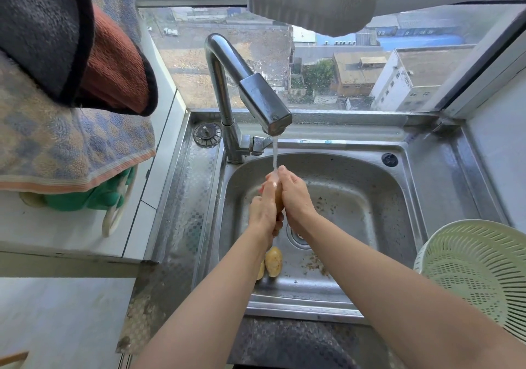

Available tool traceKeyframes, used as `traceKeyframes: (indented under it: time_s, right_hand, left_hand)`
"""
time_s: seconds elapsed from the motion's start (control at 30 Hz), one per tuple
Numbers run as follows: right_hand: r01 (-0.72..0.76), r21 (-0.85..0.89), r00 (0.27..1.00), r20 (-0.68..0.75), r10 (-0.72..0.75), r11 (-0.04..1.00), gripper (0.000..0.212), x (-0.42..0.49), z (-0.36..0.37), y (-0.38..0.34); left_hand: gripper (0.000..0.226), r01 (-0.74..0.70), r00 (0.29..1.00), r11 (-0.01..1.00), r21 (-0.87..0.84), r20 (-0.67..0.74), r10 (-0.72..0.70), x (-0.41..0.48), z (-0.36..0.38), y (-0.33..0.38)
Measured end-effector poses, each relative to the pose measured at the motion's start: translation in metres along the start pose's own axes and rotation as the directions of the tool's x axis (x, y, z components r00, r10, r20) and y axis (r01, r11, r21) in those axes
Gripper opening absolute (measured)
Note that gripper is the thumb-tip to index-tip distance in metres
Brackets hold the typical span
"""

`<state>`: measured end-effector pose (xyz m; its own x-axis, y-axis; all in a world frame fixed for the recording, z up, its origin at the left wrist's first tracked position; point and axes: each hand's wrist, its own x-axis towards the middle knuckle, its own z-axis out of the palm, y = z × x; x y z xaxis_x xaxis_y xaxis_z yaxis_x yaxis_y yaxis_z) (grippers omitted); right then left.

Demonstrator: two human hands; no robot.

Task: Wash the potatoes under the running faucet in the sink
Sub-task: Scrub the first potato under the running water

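Note:
A steel faucet (pixel 250 90) pours a thin stream of water (pixel 275 152) into the steel sink (pixel 378 195). Under the stream, my left hand (pixel 264 209) and my right hand (pixel 294 198) are pressed together around one potato (pixel 278 198), of which only a narrow brown strip shows between the palms. Both hands are shut on it. A second potato (pixel 273 261) lies on the sink floor near the front, beside my left forearm. A sliver of another potato (pixel 260 270) shows behind that forearm.
A pale green colander (pixel 478 272) stands on the counter at the right. Towels (pixel 71 129) hang over the left ledge, with a green item beneath. The drain (pixel 297 236) lies under my right wrist, with scraps of peel and dirt nearby. A window runs behind the sink.

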<state>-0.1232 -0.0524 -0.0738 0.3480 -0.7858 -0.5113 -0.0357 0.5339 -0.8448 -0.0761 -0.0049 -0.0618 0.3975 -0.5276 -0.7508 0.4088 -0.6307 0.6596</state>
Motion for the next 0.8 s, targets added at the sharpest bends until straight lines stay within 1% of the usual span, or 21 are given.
traceKeyframes:
  time_s: [0.03, 0.1, 0.13, 0.17, 0.2, 0.23, 0.27, 0.3, 0.33, 0.4, 0.43, 0.47, 0.5, 0.53, 0.57, 0.6, 0.63, 0.67, 0.7, 0.73, 0.8]
  right_hand:
    - [0.005, 0.018, 0.999, 0.035, -0.006, 1.000, 0.033, -0.002, -0.003, 0.001]
    - [0.017, 0.052, 0.984, 0.173, -0.026, 0.998, 0.023, -0.007, -0.011, 0.005]
    - [0.028, 0.052, 0.972, 0.230, -0.039, 0.998, 0.025, -0.009, -0.013, 0.007]
    - [0.042, 0.034, 0.967, 0.249, -0.049, 0.999, 0.025, -0.012, -0.013, 0.008]
    - [0.053, 0.012, 0.975, 0.218, -0.055, 0.999, 0.020, -0.012, -0.010, 0.008]
    - [0.050, 0.003, 0.988, 0.146, -0.050, 0.999, 0.017, -0.011, -0.006, 0.006]
    - [0.036, 0.003, 0.997, 0.066, -0.036, 0.999, 0.023, -0.009, -0.004, 0.004]
    - [0.009, 0.041, 1.000, 0.028, -0.011, 0.999, 0.030, -0.007, -0.003, 0.001]
    - [-0.011, 0.094, 0.999, 0.046, 0.007, 0.996, 0.034, -0.003, -0.005, -0.001]
    - [-0.023, 0.175, 0.979, 0.204, -0.014, 0.984, 0.031, -0.002, -0.015, 0.000]
    - [-0.020, 0.172, 0.959, 0.282, -0.029, 0.985, 0.030, -0.002, -0.020, 0.003]
    - [-0.006, 0.115, 0.944, 0.328, -0.032, 0.993, 0.033, -0.003, -0.022, 0.006]
    - [0.022, 0.032, 0.944, 0.327, -0.031, 0.999, 0.033, -0.005, -0.022, 0.009]
    - [0.057, -0.046, 0.965, 0.258, -0.043, 0.997, 0.027, -0.004, -0.018, 0.008]
    - [0.062, -0.078, 0.987, 0.151, -0.050, 0.995, 0.021, -0.003, -0.010, 0.005]
    - [0.027, -0.073, 1.000, 0.017, -0.026, 0.997, 0.026, -0.001, -0.003, 0.001]
    - [-0.014, -0.044, 0.995, -0.102, 0.009, 0.999, 0.035, 0.001, 0.002, -0.003]
    - [-0.023, -0.019, 0.985, -0.169, 0.019, 1.000, 0.041, 0.004, 0.002, -0.005]
    - [-0.006, -0.026, 0.986, -0.167, 0.001, 1.000, 0.043, 0.004, 0.000, -0.005]
    - [0.034, -0.056, 0.993, -0.111, -0.040, 0.998, 0.040, 0.003, -0.003, -0.003]
    - [0.146, -0.139, 0.988, 0.078, -0.137, 0.979, 0.025, -0.004, -0.010, 0.003]
  left_hand:
    - [0.070, 0.023, 1.000, 1.000, -0.014, -0.018, -0.024, 0.000, 0.000, 0.001]
    - [0.072, 0.102, 0.994, 0.992, -0.078, -0.037, -0.106, 0.000, -0.003, 0.003]
    - [0.071, 0.124, 0.991, 0.987, -0.100, -0.043, -0.129, 0.000, -0.005, 0.003]
    - [0.068, 0.122, 0.990, 0.987, -0.107, -0.060, -0.129, 0.000, -0.004, 0.002]
    - [0.065, 0.101, 0.991, 0.989, -0.104, -0.082, -0.110, 0.001, -0.002, 0.000]
    - [0.061, 0.075, 0.991, 0.992, -0.103, -0.100, -0.085, 0.000, 0.001, -0.002]
    - [0.057, 0.054, 0.992, 0.993, -0.106, -0.110, -0.065, 0.000, 0.003, -0.004]
    - [0.053, 0.047, 0.991, 0.993, -0.109, -0.116, -0.060, 0.000, 0.004, -0.006]
    - [0.050, 0.053, 0.990, 0.992, -0.112, -0.127, -0.067, 0.000, 0.003, -0.006]
    - [0.046, 0.089, 0.986, 0.991, -0.105, -0.129, -0.102, 0.002, -0.005, -0.001]
    - [0.045, 0.104, 0.986, 0.990, -0.099, -0.121, -0.116, 0.003, -0.009, 0.001]
    - [0.046, 0.109, 0.986, 0.990, -0.084, -0.117, -0.119, 0.004, -0.010, 0.001]
    - [0.048, 0.105, 0.987, 0.993, -0.062, -0.114, -0.112, 0.001, -0.010, 0.001]
    - [0.052, 0.087, 0.990, 0.995, -0.046, -0.104, -0.091, -0.001, -0.007, 0.000]
    - [0.058, 0.050, 0.994, 0.998, -0.028, -0.092, -0.052, -0.003, -0.003, -0.002]
    - [0.065, -0.008, 0.997, 1.000, -0.010, -0.081, 0.008, -0.003, 0.002, -0.007]
    - [0.072, -0.067, 0.995, 0.998, 0.006, -0.073, 0.068, -0.005, 0.007, -0.010]
    - [0.079, -0.100, 0.992, 0.995, 0.014, -0.080, 0.101, -0.006, 0.009, -0.010]
    - [0.082, -0.098, 0.990, 0.995, 0.006, -0.099, 0.098, -0.006, 0.008, -0.008]
    - [0.079, -0.079, 0.990, 0.997, -0.009, -0.119, 0.077, -0.003, 0.006, -0.006]
    - [0.066, -0.010, 0.986, 1.000, -0.014, -0.169, 0.008, 0.004, -0.001, 0.000]
